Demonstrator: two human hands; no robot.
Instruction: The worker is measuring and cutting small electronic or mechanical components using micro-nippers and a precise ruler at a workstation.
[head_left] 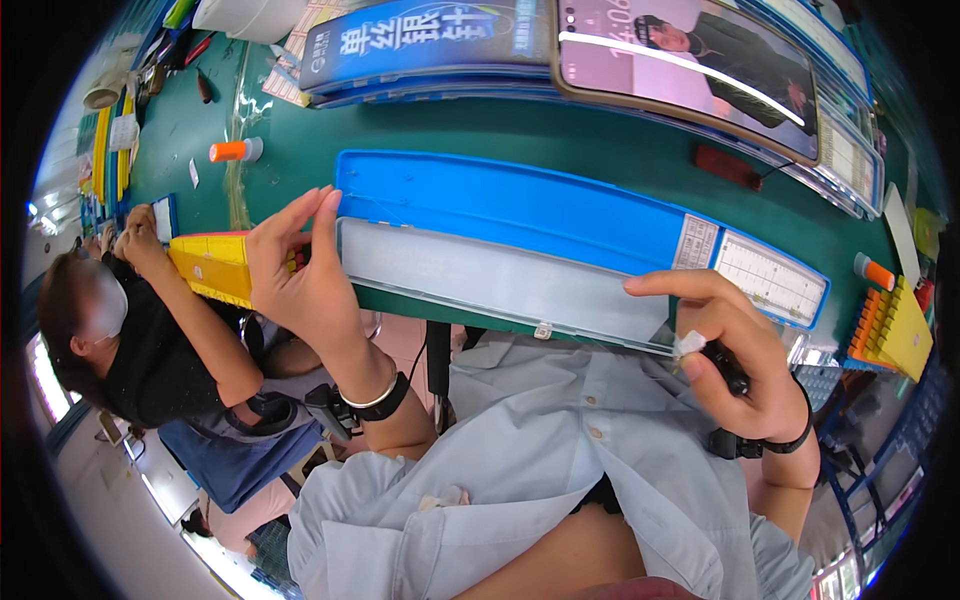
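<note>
From here I see room to reach along the green table (480, 135) between the blue lid (520, 210) and the pile of flat boxes (430, 50). A dark red block (728, 168) gets in the way at the right.

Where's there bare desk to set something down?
The green desktop is bare between the blue lid and the stacked boxes, left of the dark red block. A smaller patch lies between the left orange cylinder and the lid's left end. Crowded: around the phone and by the right yellow rack.
</note>
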